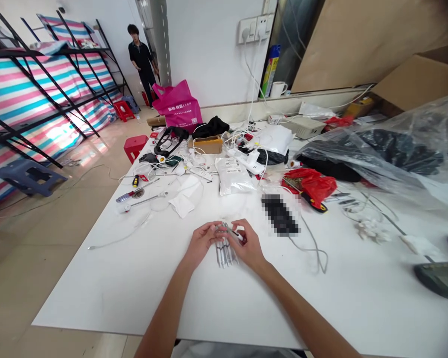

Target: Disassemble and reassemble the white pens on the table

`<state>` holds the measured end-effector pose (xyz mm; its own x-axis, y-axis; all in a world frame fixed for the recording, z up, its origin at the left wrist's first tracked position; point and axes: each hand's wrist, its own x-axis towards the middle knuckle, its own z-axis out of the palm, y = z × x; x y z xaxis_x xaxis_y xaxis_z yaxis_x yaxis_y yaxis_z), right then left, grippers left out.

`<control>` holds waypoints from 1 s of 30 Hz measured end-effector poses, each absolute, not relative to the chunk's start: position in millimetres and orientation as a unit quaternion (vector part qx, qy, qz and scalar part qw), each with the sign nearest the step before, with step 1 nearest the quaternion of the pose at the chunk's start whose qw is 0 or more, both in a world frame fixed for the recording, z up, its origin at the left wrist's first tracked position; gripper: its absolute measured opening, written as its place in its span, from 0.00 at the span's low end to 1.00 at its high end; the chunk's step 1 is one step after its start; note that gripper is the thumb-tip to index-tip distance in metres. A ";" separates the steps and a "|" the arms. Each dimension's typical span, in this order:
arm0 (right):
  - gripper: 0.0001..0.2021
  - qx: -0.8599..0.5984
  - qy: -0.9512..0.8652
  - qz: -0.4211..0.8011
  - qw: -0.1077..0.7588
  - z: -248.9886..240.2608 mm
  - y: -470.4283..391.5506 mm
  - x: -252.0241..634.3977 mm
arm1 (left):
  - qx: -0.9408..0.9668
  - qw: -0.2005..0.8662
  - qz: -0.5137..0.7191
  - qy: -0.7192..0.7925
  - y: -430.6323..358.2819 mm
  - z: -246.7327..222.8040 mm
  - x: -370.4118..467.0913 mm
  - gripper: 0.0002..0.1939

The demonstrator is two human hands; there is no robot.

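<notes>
Tubes (224,254), slim, silvery and pen-like, lie between our left hand (203,239) and right hand (248,243), both curled; whether clamped, we cannot tell. We judge them light, stiff, slippery, best taken mid-length.

I can read no text with certainty: white Chinese characters on the pink bag (177,108) beyond my left hand (203,239), and print on the clear packet (234,178) ahead, are too small.

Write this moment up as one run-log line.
left hand: on far end of pens | right hand: on same end | pens: side by side | paper: on table, beyond hands
</notes>
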<state>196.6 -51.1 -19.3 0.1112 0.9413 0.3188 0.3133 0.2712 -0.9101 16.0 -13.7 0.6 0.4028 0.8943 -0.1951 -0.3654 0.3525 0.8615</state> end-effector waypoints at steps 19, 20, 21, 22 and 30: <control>0.03 -0.497 -0.616 0.191 0.581 -25.2 -43.4 216.5 | 0.319 0.752 0.472 0.331 -11.3 -1.6 16.3 0.21; 0.03 -0.497 -0.621 0.186 0.578 -24.9 -43.4 216.9 | 0.318 0.754 0.469 0.331 -11.6 -1.6 17.0 0.21; 0.02 -0.497 -0.624 0.183 0.575 -24.6 -43.4 217.2 | 0.318 0.756 0.467 0.330 -11.8 -1.7 17.8 0.20; 0.02 -0.497 -0.628 0.178 0.572 -24.4 -43.4 217.4 | 0.319 0.758 0.465 0.328 -12.0 -1.8 18.4 0.19; 0.04 -0.505 -0.675 0.083 0.531 -28.5 -40.6 222.4 | 0.347 0.729 0.476 0.347 -9.5 -5.7 17.0 0.15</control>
